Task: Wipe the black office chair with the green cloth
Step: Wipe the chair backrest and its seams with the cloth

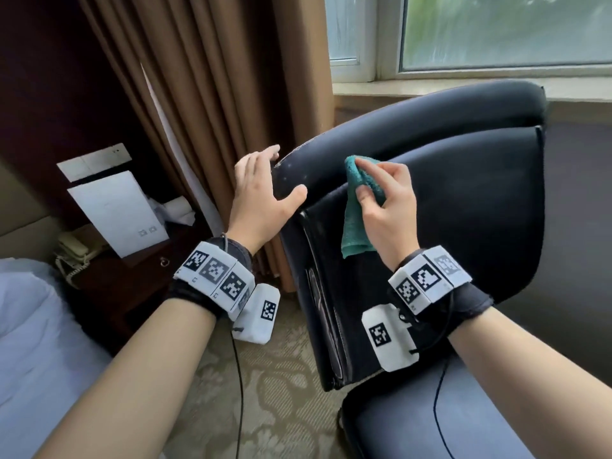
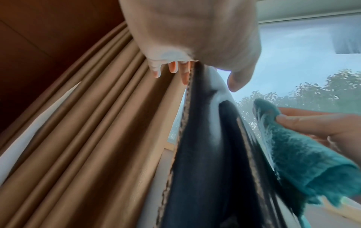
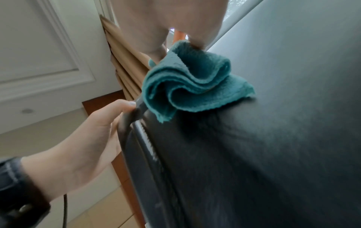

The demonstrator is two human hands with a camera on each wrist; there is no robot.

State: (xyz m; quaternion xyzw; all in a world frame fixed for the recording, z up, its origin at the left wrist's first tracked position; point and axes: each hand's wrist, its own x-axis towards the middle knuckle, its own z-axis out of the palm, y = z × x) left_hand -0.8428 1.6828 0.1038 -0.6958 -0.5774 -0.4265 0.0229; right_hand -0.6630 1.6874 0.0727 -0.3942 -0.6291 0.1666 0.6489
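Most of the frame is the black office chair (image 1: pixel 463 193): you stand behind it, its backrest rising from six o'clock toward one o'clock, the rolled top edge running toward the window (image 1: pixel 496 31). At eleven o'clock hangs the brown curtain (image 1: pixel 205 94); at nine o'clock a dark nightstand (image 1: pixel 139 260) carries white papers and a telephone (image 1: pixel 71 250). No container shows in any view, so there is nothing to report inside one.

Your left hand (image 1: pixel 261 193) braces the chair's upper corner, fingers spread and nearly straight over the far side, thumb lying across the near face, so it steadies rather than clamps. Your right hand (image 1: pixel 387 207), at the centre, pinches the green cloth (image 1: pixel 357 207) between thumb and curled fingers; the cloth hangs bunched, its folds lying against the backrest just below the top roll.

As I judge it, you are early in the task: the cloth meets only the upper left of the back, pale specks show at that corner, and the rest of the back and the seat (image 1: pixel 430 409) look untouched.
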